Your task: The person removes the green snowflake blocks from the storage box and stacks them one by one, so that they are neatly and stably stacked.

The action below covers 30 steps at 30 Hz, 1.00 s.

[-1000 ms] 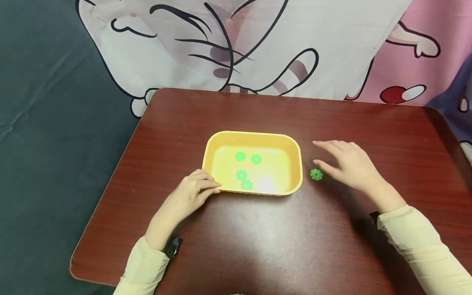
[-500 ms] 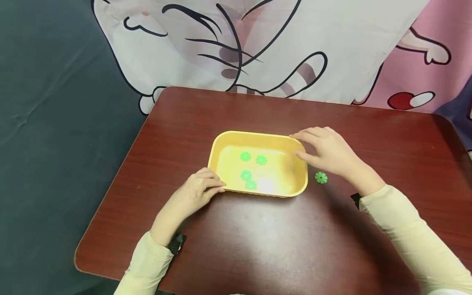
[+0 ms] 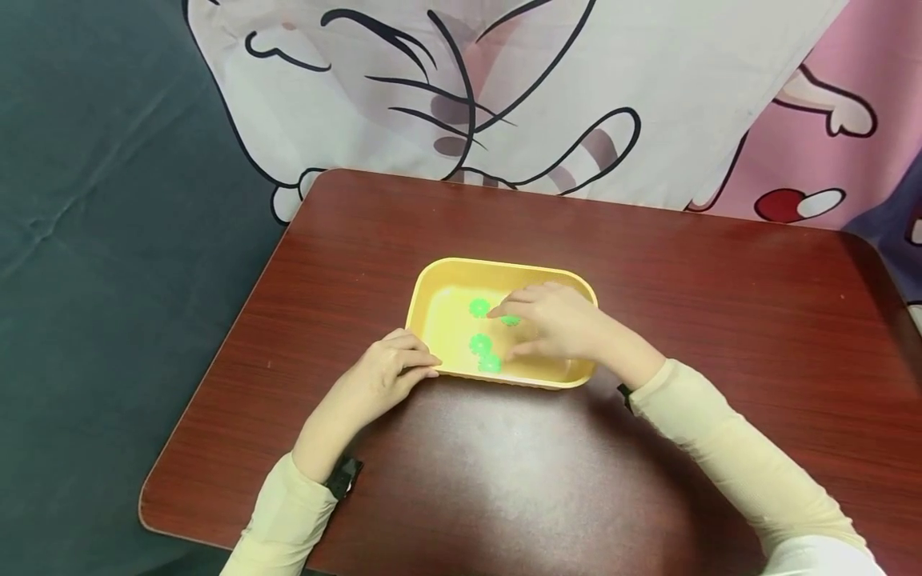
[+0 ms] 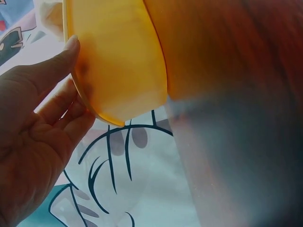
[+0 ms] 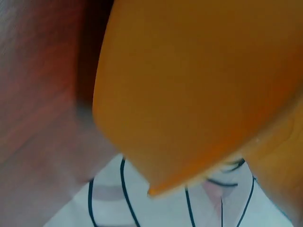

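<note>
A yellow plastic basin [image 3: 432, 304] sits mid-table with several green notched discs [image 3: 480, 345] on its floor. My left hand [image 3: 385, 368] pinches the basin's rim at the near left corner; in the left wrist view its thumb and fingers [image 4: 71, 49] meet at that rim. Over the basin's right half is my right hand [image 3: 558, 320], thumb and fingers spread apart above the discs, partly covering one green disc [image 3: 510, 321]. In the right wrist view the basin's wall [image 5: 189, 85] fills most of the picture, blurred.
The dark red-brown table [image 3: 504, 472] has a rounded far-right corner and a left edge. Behind it hangs a white and pink cartoon cloth [image 3: 547, 64]. The right sleeve [image 3: 720, 440] crosses the table's right side.
My right hand has moved left from beside the basin to above its inside. The green disc on the table right of the basin is now hidden behind the right arm. My left hand stays at the rim.
</note>
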Tool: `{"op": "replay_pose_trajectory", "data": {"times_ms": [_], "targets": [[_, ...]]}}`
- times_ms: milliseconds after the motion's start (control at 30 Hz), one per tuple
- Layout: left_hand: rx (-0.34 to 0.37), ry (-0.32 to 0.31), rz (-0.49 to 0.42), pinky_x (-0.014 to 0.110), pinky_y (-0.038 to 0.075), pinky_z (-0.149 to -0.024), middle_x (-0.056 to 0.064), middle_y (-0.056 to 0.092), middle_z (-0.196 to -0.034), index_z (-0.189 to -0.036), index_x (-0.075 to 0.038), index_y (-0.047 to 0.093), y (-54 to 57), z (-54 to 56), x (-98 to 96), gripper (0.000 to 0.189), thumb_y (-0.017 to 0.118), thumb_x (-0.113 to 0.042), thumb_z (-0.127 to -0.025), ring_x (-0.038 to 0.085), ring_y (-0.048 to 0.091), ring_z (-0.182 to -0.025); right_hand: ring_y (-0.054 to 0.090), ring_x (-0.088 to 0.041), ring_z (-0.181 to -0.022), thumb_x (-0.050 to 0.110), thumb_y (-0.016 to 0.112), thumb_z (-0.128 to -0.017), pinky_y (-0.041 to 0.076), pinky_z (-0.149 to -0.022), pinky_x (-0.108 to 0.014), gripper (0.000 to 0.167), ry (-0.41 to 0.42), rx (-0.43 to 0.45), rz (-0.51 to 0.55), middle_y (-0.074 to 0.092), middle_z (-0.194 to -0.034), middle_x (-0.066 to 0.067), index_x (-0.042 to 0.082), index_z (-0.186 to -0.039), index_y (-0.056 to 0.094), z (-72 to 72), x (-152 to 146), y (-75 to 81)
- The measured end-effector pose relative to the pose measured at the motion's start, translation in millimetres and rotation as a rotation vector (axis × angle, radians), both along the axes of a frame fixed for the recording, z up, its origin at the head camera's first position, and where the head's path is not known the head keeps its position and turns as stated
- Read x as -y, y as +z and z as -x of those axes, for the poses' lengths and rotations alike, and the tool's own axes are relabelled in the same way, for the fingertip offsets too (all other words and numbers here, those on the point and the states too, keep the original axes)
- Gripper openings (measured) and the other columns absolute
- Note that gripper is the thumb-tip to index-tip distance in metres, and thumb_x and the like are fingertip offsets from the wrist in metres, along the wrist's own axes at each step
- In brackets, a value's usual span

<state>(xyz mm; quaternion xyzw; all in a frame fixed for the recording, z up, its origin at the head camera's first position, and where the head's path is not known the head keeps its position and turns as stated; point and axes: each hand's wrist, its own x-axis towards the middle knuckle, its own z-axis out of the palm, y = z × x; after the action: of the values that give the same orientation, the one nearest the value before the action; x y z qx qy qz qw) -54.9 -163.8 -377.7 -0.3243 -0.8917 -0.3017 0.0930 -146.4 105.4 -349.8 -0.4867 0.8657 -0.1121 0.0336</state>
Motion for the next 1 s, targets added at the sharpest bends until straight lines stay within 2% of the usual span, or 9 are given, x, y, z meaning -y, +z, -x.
{"op": "replay_pose_trajectory", "data": {"times_ms": [300, 433, 567, 667, 867, 1000], "targets": [[0.002, -0.009, -0.011, 0.024, 0.050, -0.072, 0.000, 0.065, -0.082, -0.089, -0.005, 0.075, -1.5, 0.7, -2.0, 0.011, 0.075, -0.008, -0.078, 0.015, 0.056, -0.083, 0.058, -0.019, -0.105, 0.025, 0.076, -0.077, 0.045, -0.092, -0.037, 0.044, 0.118, 0.118, -0.057, 0.060, -0.114, 0.004, 0.020, -0.119, 0.063, -10.7, 9, -23.9], [0.002, -0.007, -0.004, 0.024, 0.050, -0.072, 0.000, 0.065, -0.082, -0.089, -0.005, 0.075, -1.7, 0.5, -1.5, 0.011, 0.075, -0.008, -0.078, 0.015, 0.056, -0.083, 0.059, -0.017, -0.104, 0.022, 0.075, -0.078, 0.046, -0.093, -0.037, 0.039, 0.154, 0.117, -0.045, 0.061, -0.112, 0.004, 0.018, -0.116, 0.064, -10.4, 12, -32.8], [0.011, -0.003, -0.002, 0.024, 0.050, -0.072, 0.000, 0.065, -0.082, -0.089, -0.005, 0.075, -1.2, 0.0, -1.2, 0.011, 0.074, -0.008, -0.078, 0.015, 0.056, -0.083, 0.059, -0.013, -0.098, 0.020, 0.073, -0.081, 0.047, -0.090, -0.036, 0.030, 0.184, 0.101, -0.035, 0.062, -0.105, 0.005, 0.018, -0.109, 0.066, -9.9, 15, -37.6], [0.014, 0.002, -0.001, 0.024, 0.050, -0.073, 0.000, 0.065, -0.082, -0.089, -0.004, 0.074, -0.7, -0.3, -1.3, 0.011, 0.075, -0.009, -0.078, 0.016, 0.056, -0.084, 0.059, -0.011, -0.092, 0.020, 0.072, -0.082, 0.047, -0.087, -0.035, 0.025, 0.179, 0.108, -0.051, 0.063, -0.100, 0.006, 0.018, -0.106, 0.066, -9.5, 18, -37.8], [0.008, 0.012, 0.001, 0.024, 0.050, -0.073, 0.000, 0.066, -0.082, -0.088, -0.004, 0.075, 0.2, -0.2, -0.9, 0.012, 0.075, -0.009, -0.078, 0.016, 0.056, -0.084, 0.055, -0.011, -0.082, 0.022, 0.073, -0.081, 0.047, -0.086, -0.034, 0.026, 0.146, 0.134, -0.097, 0.062, -0.096, 0.006, 0.018, -0.105, 0.064, -7.8, 23, -36.1], [0.000, 0.009, -0.001, 0.024, 0.050, -0.073, 0.000, 0.065, -0.082, -0.088, -0.003, 0.074, -2.0, 0.2, -0.1, 0.012, 0.075, -0.008, -0.078, 0.016, 0.056, -0.084, 0.055, -0.011, -0.081, 0.022, 0.075, -0.079, 0.047, -0.086, -0.035, 0.026, 0.136, 0.128, -0.100, 0.062, -0.095, 0.006, 0.017, -0.103, 0.064, -7.8, 24, -35.5]]}}
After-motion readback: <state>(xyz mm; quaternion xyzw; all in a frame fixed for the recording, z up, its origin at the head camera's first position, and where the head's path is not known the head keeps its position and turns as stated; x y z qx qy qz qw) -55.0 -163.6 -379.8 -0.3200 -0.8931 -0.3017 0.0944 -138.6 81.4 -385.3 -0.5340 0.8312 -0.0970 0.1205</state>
